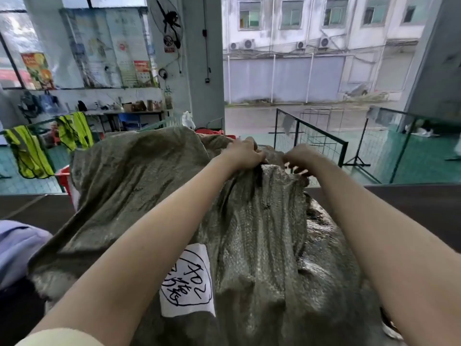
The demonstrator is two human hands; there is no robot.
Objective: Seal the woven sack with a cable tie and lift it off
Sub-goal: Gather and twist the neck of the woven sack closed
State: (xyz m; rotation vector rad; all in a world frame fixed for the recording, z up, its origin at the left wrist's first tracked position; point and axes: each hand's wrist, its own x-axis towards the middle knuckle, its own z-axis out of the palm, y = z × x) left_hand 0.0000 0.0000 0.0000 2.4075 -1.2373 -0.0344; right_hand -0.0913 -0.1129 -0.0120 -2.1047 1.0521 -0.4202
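A large grey-green woven sack [262, 233] fills the middle of the head view, bulging and creased, with a white label [187, 283] bearing black handwriting on its near side. My left hand [245, 153] is clenched on the bunched fabric at the sack's far top edge. Just to its right, my right hand [300, 158] grips the same gathered mouth, fingers curled into the folds. A pale thin strip shows under the right fingers; I cannot tell if it is a cable tie. A second loose flap of sacking [139, 176] drapes to the left.
A dark brown counter edge [411, 201] runs behind the sack. Beyond it stand green wire-mesh fence panels [314, 141] on the right, yellow safety vests [27, 151] hung at the left, a red crate [63, 178], and a cluttered workbench [129, 108] by the wall.
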